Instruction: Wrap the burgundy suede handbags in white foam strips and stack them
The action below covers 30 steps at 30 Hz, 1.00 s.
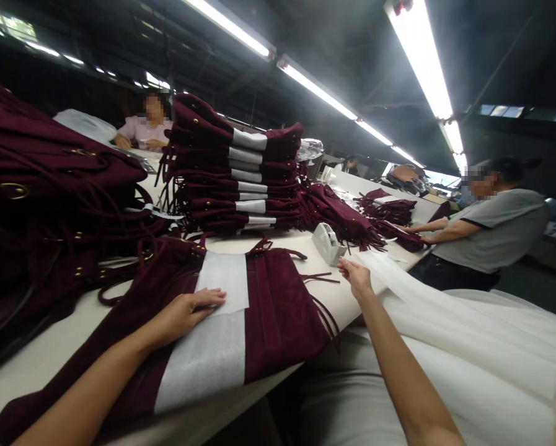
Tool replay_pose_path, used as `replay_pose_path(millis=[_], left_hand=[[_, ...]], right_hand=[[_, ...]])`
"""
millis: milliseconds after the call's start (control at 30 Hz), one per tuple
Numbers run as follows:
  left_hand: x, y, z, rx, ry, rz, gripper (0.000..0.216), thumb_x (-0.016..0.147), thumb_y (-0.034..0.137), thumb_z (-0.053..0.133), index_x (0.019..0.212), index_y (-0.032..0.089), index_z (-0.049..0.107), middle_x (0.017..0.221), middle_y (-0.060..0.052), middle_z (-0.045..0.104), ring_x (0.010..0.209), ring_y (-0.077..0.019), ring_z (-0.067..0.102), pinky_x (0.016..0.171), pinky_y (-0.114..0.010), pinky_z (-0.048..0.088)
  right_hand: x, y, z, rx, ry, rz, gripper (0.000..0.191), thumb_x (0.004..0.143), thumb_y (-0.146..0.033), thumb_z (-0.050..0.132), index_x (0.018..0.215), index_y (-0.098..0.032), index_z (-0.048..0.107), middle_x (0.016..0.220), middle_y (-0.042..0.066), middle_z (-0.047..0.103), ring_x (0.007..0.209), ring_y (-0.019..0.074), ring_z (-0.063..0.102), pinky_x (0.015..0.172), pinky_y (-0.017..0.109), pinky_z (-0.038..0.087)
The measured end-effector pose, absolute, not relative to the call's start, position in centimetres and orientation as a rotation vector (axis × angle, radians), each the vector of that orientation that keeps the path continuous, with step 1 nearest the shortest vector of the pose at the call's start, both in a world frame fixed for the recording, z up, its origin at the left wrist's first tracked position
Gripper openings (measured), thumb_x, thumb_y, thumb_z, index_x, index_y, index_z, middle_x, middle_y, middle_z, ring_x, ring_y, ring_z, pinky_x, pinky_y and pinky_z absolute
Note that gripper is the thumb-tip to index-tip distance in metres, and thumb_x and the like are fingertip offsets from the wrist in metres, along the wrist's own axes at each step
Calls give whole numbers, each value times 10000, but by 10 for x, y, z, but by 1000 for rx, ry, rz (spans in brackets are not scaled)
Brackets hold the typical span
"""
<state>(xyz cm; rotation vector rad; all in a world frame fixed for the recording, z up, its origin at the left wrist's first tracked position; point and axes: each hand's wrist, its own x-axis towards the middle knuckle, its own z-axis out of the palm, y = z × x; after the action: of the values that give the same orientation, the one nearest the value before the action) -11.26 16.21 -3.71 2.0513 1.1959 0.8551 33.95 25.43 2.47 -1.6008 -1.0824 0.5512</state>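
A maroon fringed bag point(278, 310) lies on the table in front of me, with a white packing sheet point(222, 279) wrapped across its middle like a band. My left hand point(196, 310) rests flat on the overlapping edge of that sheet, fingers stretched out. To the right, my right hand point(356, 277) is closed in a pinch just at the front end of a pale grey tape dispenser point(328, 244). Whatever sits between those fingertips is too small to make out. Thin maroon straps trail from the bag's right side.
Behind the bag rises a stack of maroon bags point(250, 179) with white bands. More maroon bags point(49, 173) are heaped at the left. White sheeting point(463, 334) drapes over the table edge at right. One person point(496, 217) handles bags at right; another point(145, 127) sits behind.
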Motion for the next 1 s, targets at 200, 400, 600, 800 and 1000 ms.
replay_pose_path(millis=[200,400,600,800,1000], left_hand=[[-111,158,-33,2019,1150,881,404,823,443,578,1103,188,717,1290,-85,625,1285,-265,516,1156,-484,303],[-111,154,-35,1968,1209,941,377,756,192,622,1121,149,704,1241,-87,658,1219,-227,579,1115,-372,375],[-114,152,-35,1951,1236,999,475,727,137,653,1200,164,664,1218,-80,672,1154,-215,623,1052,-320,421],[-115,153,-37,1953,1198,1016,483,714,109,643,1194,163,665,1222,-77,671,1163,-219,618,1048,-310,416],[-116,154,-38,1963,1158,1033,489,716,88,626,1198,164,661,1240,-74,661,1186,-225,601,1060,-312,402]], right_hand=[[236,186,52,-1174,-1161,1175,418,577,-413,866,854,-122,752,738,64,709,606,106,596,542,203,478],[125,130,52,-1109,-1273,1443,396,567,-394,873,815,-108,758,687,61,702,557,94,590,500,186,461],[63,120,28,-1200,-1316,1475,257,636,-306,839,744,-101,727,631,64,693,504,99,601,466,179,488],[47,132,12,-1332,-1216,1451,166,700,-161,791,813,-102,685,581,59,675,472,108,605,435,169,506],[42,141,8,-1355,-1149,1421,182,726,-104,757,868,-99,642,583,64,676,471,112,612,435,162,515]])
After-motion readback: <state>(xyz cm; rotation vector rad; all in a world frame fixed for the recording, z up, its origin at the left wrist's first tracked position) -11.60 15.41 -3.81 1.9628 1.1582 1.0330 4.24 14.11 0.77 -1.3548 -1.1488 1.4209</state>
